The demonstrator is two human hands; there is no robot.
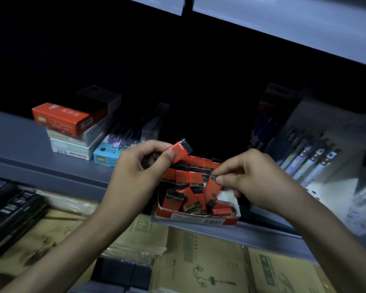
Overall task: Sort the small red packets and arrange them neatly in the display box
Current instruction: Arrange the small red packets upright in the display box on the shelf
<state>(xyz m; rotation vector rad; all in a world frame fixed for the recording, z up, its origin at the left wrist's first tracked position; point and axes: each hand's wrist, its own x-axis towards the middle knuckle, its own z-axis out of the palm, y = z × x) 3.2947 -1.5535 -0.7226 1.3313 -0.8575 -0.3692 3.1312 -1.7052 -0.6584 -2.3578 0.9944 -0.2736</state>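
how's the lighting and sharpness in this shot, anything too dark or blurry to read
Head view: dim overall, the background drops to black; the left hand pinching the raised packet and the right hand pinching the lower packet over the display box are lit best, yet their print is soft; the pens at right smear into blur; the upper shelf slants across the top.

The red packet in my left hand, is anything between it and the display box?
Nothing visible blocks it. The red packet hangs above the open display box. In its front loose packets lie jumbled, and the right hand pinches a second packet over it.
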